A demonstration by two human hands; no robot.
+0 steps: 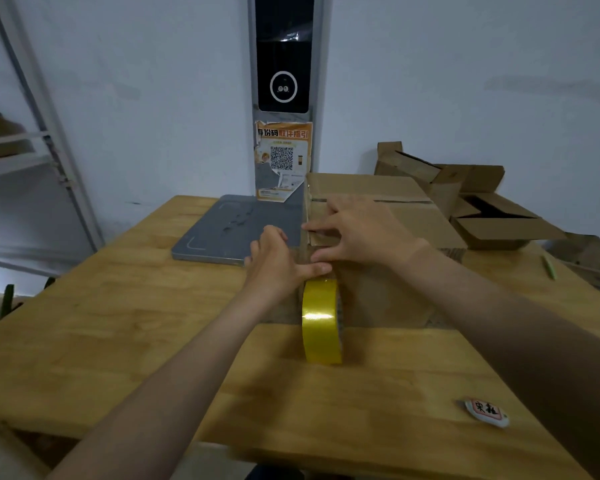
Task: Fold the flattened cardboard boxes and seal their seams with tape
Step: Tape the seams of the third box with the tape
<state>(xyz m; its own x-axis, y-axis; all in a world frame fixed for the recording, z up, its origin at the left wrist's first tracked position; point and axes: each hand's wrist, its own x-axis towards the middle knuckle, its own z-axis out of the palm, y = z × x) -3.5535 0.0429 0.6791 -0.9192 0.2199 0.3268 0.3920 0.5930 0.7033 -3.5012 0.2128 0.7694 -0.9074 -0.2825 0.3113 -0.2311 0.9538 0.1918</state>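
Presently the cardboard box (pixel 406 220) stands folded on the wooden table (pixel 118 323), towards its far right side, with its top flaps closed and a seam running across the top. The right hand (pixel 364 230) lies flat on the box's left end, fingers spread and straight, pressing the flaps down. The left hand (pixel 274 261) is just beside it at the box's near-left corner, its thumb stretched onto the edge. Its other fingers are curled, and I cannot tell whether they pinch a strip of tape or simply brace. The yellow tape roll (pixel 321 320) stands on edge against the box's front face, directly below that thumb. A strip seems to run up from it, though the blur leaves that unsure.

To do this step well, keep the right palm holding both flaps level and tight together. Draw the tape straight along the seam, rubbing it down from the corner outward so no bubbles or slack form.

Left of the box lies a grey tray (pixel 229 230). Behind it, other open boxes (pixel 492 223) are piled. A small sealed packet (pixel 485 412) rests near the table's front right.
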